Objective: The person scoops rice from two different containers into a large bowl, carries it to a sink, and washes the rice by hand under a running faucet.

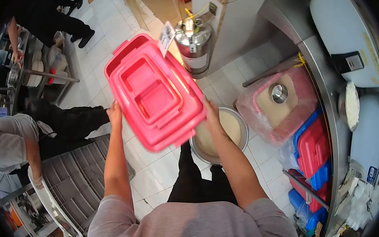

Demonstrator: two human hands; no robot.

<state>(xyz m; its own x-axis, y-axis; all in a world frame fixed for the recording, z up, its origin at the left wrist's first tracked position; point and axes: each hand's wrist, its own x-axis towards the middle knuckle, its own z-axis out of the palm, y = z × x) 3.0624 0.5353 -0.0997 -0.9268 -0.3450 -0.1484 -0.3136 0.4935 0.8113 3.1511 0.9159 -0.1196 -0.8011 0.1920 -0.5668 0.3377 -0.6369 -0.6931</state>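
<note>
Grips a pink plastic container point(150, 93) between both hands, raised above the tiled floor point(156, 167) and tilted, its stepped, recessed face turned up. Has the left hand point(115, 112) closed on the left edge and the right hand point(211, 113) gripping the opposite edge, with some fingers hidden. Shows a white printed tag point(166, 38) standing up from the container's far edge, near a metal fire extinguisher point(194, 52).

Passes the right forearm over part of a metal bowl point(244, 138) of pale, grainy contents, set on the floor. Includes, farther right, a pink tub point(262, 99) lined with clear plastic, holding similar contents and a small steel cup point(279, 93). Stacks red and blue bins point(315, 148) beneath the steel desk point(313, 50). Places a grey slatted rack point(76, 176) at left, beside a person in a grey shirt point(5, 139).
</note>
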